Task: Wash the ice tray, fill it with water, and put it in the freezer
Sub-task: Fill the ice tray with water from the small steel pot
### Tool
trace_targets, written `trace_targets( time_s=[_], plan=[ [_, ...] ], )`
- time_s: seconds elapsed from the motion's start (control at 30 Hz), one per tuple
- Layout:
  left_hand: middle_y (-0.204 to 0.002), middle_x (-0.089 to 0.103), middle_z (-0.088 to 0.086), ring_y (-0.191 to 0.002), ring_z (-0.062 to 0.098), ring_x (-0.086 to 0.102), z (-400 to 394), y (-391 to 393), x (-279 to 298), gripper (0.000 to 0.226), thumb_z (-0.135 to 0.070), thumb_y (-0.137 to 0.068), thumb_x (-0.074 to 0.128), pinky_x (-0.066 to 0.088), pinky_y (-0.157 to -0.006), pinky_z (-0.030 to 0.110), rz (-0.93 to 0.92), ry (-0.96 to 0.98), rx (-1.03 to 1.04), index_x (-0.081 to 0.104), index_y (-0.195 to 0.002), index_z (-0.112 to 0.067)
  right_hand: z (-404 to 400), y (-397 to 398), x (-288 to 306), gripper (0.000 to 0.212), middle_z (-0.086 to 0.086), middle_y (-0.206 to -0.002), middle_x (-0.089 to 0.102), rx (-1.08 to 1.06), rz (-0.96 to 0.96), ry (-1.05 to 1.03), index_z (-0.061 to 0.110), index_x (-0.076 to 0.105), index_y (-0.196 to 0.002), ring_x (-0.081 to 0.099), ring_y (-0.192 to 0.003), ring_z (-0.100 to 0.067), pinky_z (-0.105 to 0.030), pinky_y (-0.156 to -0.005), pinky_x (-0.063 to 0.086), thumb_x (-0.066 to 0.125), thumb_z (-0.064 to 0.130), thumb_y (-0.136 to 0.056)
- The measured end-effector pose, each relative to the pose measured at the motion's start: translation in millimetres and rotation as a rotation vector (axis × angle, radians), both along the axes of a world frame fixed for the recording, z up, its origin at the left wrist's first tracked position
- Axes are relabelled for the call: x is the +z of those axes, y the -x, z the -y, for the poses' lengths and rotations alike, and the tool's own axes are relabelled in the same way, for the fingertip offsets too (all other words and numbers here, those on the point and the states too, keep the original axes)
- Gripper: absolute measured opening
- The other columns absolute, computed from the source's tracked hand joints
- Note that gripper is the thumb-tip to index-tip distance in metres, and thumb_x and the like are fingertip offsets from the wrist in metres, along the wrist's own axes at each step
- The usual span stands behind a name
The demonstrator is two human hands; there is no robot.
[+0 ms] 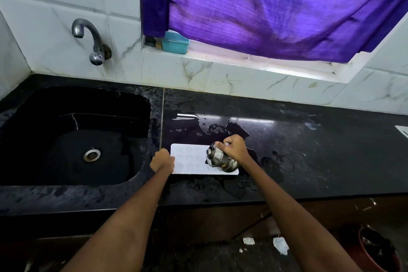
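Lying flat on the wet black counter (pixel 309 139), just right of the sink (pixel 77 139): ice tray (pixel 189 159), white, rectangular, rounded corners, shallow pale moulded cells faintly visible. Sink: black, drain at its base, tap (pixel 92 40) on the tiled wall above it. Left hand (pixel 162 160): fingers curled over the tray's edge nearest the sink, gripping it. Right hand (pixel 234 148): wrapped round a steel vessel (pixel 220 158), tilted over the tray's far end from the sink.
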State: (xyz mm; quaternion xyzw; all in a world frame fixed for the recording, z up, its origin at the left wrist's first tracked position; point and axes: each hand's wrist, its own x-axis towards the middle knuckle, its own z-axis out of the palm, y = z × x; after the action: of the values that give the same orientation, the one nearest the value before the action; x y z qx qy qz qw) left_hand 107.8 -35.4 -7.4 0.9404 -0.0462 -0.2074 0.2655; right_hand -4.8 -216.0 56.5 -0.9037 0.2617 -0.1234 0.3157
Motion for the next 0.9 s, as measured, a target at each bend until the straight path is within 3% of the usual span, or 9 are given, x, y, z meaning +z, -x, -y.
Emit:
trace_targets(
  time_s=[0.67,0.9],
  plan=[
    [-0.121,0.064,0.016,-0.112,0.033,0.062,3.8,-3.1,-2.7,0.032,-0.024,-0.091,0.062,0.051,-0.089,0.04,0.03,-0.068,-0.038,0.063,-0.116,-0.004,6.3,4.2,1.1,0.063,0.003,-0.043,0.018,-0.016,0.0,0.033,0.02,0.017,-0.044,0.017,-0.043,-0.011,-0.025,-0.047,0.018,0.069,0.016,-0.08],
    [-0.123,0.062,0.016,-0.113,0.033,0.061,3.5,-2.8,-3.2,0.032,-0.025,-0.092,0.061,0.051,-0.089,0.04,0.037,-0.082,-0.054,0.062,-0.117,-0.004,10.9,5.8,2.6,0.063,0.003,-0.043,0.018,-0.045,0.06,-0.038,0.02,0.02,-0.042,0.017,-0.042,-0.009,-0.017,-0.043,0.016,0.07,0.012,-0.079]
  ],
)
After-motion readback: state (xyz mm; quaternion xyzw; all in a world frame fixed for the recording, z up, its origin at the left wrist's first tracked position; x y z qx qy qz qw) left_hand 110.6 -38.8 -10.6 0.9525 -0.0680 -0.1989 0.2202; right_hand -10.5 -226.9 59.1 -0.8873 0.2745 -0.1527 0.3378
